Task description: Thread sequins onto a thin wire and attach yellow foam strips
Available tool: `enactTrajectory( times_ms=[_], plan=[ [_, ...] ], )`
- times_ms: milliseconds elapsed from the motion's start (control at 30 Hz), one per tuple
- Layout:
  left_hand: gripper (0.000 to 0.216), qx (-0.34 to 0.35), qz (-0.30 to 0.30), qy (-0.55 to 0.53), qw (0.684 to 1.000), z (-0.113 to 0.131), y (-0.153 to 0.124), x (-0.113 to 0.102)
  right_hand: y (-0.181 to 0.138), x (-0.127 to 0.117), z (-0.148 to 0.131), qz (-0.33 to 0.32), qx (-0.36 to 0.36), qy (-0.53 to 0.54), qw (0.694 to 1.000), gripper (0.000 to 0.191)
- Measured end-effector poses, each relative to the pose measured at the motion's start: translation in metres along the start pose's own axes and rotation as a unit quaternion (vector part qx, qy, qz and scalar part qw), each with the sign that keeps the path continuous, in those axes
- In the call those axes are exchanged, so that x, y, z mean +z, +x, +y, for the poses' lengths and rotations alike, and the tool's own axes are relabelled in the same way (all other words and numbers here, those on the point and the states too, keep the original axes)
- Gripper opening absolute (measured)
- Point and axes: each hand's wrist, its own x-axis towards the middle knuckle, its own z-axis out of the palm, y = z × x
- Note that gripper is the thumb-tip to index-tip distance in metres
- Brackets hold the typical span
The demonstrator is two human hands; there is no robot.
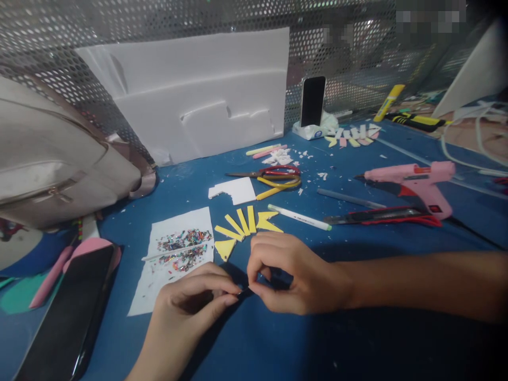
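Blue tabletop (357, 338) is lying under both hands, and I am watching them meeting at the near middle: the left hand (190, 304) and the right hand (289, 275) are each pinching, fingertips nearly touching, around something small and dark between them that I cannot make out. I am judging that they are working low over the surface so the tiny piece is staying steady and close to the supplies. Just beyond the knuckles, yellow foam strips (246, 225) are fanning out in a row, within easy reach; I am counting about six, plus one yellow triangle (225, 247). Beside the left hand a white paper sheet (174, 254) is catching a scatter of glitter (182, 248), keeping it off the table. Farther back I am seeing one pair of red-and-yellow scissors (273, 177), one white marker (299, 217), one utility knife (381, 216) and one pink glue gun (413, 182). Two phones are showing: one lying flat at left (67, 317), one propped upright (313, 100).
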Motion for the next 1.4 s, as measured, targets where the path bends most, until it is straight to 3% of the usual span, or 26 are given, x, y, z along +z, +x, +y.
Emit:
enactTrajectory(
  times_ms=[1400],
  plan=[
    [0.016, -0.002, -0.02, 0.044, 0.999, 0.0035, -0.0008, -0.0012, -0.0004, 0.001, 0.0014, 0.001, -0.023, -0.041, 0.999, 0.009]
  ],
)
